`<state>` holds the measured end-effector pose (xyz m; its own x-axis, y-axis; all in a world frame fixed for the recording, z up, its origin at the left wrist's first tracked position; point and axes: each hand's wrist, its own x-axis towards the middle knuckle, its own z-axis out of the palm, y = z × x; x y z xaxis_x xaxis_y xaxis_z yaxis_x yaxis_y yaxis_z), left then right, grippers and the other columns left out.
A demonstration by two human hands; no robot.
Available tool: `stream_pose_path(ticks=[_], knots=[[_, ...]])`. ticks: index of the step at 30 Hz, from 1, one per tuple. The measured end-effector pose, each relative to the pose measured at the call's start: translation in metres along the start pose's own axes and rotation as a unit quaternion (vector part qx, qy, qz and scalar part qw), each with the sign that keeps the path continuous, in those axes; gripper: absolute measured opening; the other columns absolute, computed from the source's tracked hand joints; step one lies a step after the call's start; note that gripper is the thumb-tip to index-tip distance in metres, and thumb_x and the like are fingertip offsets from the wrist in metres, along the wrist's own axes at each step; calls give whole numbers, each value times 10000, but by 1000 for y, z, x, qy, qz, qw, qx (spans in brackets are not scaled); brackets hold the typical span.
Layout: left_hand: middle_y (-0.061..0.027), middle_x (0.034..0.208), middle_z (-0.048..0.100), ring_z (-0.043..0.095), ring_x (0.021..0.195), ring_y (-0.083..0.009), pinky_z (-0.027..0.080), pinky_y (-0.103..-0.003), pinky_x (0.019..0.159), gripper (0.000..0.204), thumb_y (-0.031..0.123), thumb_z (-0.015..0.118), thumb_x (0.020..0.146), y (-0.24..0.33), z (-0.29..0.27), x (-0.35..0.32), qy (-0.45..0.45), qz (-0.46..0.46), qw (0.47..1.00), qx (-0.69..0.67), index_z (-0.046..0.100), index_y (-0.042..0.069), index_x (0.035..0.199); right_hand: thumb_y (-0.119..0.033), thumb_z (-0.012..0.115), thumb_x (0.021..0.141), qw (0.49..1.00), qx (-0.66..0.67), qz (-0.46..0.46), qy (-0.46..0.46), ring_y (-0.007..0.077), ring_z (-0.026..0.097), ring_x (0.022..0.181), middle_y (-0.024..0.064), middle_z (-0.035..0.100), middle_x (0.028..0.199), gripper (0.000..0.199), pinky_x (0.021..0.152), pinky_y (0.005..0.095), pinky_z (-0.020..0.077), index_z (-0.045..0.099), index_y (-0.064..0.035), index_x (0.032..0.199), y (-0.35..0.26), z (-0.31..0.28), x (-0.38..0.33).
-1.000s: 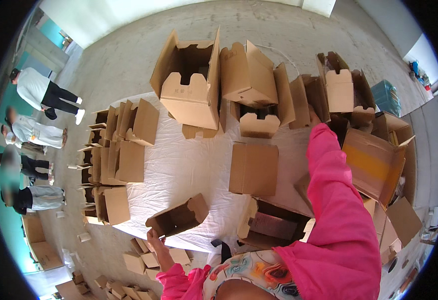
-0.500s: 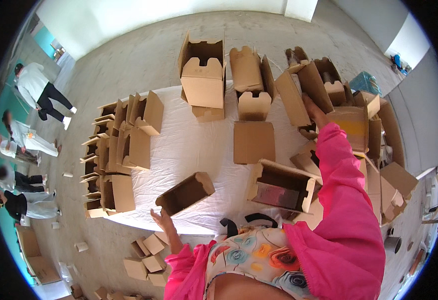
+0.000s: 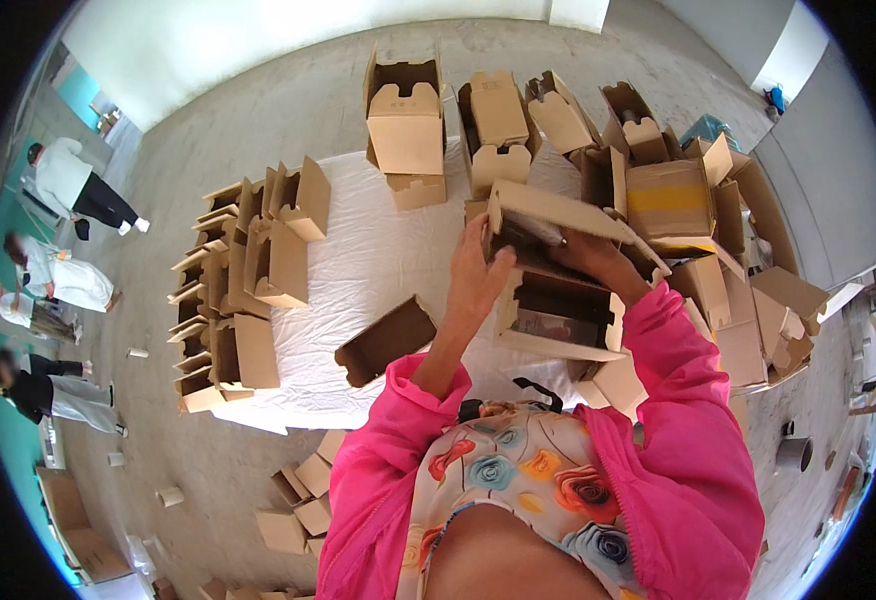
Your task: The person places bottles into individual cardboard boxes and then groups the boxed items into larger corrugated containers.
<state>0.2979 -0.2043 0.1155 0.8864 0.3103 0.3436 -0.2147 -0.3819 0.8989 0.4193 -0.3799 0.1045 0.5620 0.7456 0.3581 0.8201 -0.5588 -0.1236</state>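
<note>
A tilted open cardboard box [image 3: 558,207] is in front of me, right of the table's middle. My left hand [image 3: 478,275] grips its left end, the thumb near the opening. My right hand [image 3: 598,258] reaches into the opening from the right; its fingers are mostly hidden in the shadow inside. Just below stands another open cardboard box [image 3: 561,318] with something greyish and shiny in it. To the left of my left forearm, a small open cardboard box [image 3: 388,342] lies at an angle on the white cloth [image 3: 343,270].
Rows of open boxes [image 3: 276,262] line the table's left side. More boxes [image 3: 405,130] stand along the far edge. At the right is a crowded pile with a yellow-taped carton [image 3: 670,198]. Small boxes [image 3: 293,510] lie on the floor. Several people [image 3: 88,190] are at far left.
My right hand has drawn a box from the far right pile toward me. My left hand has left the small box and moved up to the drawn box's left end.
</note>
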Motion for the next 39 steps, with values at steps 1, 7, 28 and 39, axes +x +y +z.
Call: stream_pose_path(ticks=[1,7,28,39], knots=[[-228,1089,475,458,1030,-350,359,-357,876,463,43,507,750,-6,2,-4,13,-4,1000,-10,368,-14,1188,-222,646,643,996,88,25,-3,325,506,938,213,534,988,514,825,384,405,470,-32,1087,-5,-7,-4],[-199,1029,538,538,923,-318,416,-340,803,426,-57,447,734,-7,-2,-16,79,49,995,47,416,12,1154,-310,664,663,823,406,315,-243,166,488,953,104,544,992,530,802,281,391,497,-14,1070,-56,-96,1],[-89,914,599,552,844,-127,436,-249,752,217,75,533,809,-40,-46,-61,-88,-74,993,16,549,-6,1010,-89,651,687,669,731,136,0,145,459,1016,42,493,1107,605,887,297,352,366,-45,1219,-107,-61,-9],[-225,1178,326,374,1064,-374,335,-441,874,375,-2,585,663,-125,-140,-206,214,-164,878,395,538,71,1028,-16,629,662,825,521,-60,-209,224,485,995,79,498,1060,557,849,314,387,399,-71,1166,-217,131,12]])
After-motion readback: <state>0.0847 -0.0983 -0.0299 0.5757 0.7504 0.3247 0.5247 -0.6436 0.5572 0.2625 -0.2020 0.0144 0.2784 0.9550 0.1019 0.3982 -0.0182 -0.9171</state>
